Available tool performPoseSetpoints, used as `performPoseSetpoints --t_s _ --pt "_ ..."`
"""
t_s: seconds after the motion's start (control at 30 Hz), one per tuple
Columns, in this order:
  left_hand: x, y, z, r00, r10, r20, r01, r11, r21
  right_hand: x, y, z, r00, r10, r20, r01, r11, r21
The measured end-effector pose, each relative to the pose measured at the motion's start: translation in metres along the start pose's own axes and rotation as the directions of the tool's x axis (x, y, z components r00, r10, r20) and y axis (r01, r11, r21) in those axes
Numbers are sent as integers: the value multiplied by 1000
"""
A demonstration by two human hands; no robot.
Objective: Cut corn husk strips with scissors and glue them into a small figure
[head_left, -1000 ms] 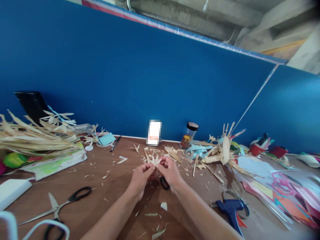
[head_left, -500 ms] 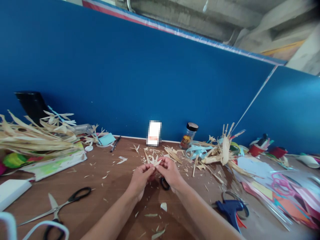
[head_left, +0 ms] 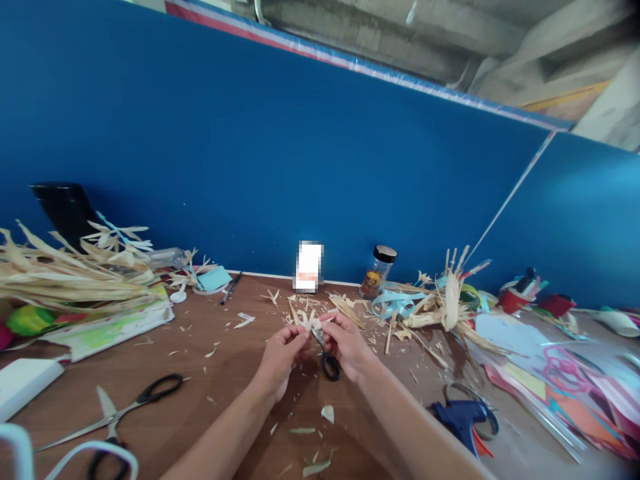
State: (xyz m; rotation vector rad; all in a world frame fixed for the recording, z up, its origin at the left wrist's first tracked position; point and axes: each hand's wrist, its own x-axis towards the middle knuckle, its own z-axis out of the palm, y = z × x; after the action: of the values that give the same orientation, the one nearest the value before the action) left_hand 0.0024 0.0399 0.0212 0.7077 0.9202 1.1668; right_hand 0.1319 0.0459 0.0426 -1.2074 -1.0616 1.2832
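Mid-table (head_left: 215, 413), L hand (head_left: 280, 355) pinching pale husk (head_left: 307, 321), R hand (head_left: 347, 345), grip unclear, room L twd open scissors (head_left: 112, 418)

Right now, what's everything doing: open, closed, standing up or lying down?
Left hand: pinching a pale piece
Right hand: grip unclear
Left scissors: blades open, lying flat
Middle scissors: partly hidden, can't tell if open
Jar: standing, lid on
Glue gun: lying down
Pen: lying down

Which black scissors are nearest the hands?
The pair beside the right hand; the other pair lies wide open, much farther left.
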Motion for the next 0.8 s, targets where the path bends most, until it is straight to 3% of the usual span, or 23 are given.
performPoseSetpoints --t_s 0.43,0.8 --pt "2 -3 -2 1000 12 22 -13 999 41 3 7 -1 989 -145 9 145 976 -162" --pt "6 -5 -4 998 10 -57 -10 1000 -1 -1 9 1 970 -233 61 241 949 -204"
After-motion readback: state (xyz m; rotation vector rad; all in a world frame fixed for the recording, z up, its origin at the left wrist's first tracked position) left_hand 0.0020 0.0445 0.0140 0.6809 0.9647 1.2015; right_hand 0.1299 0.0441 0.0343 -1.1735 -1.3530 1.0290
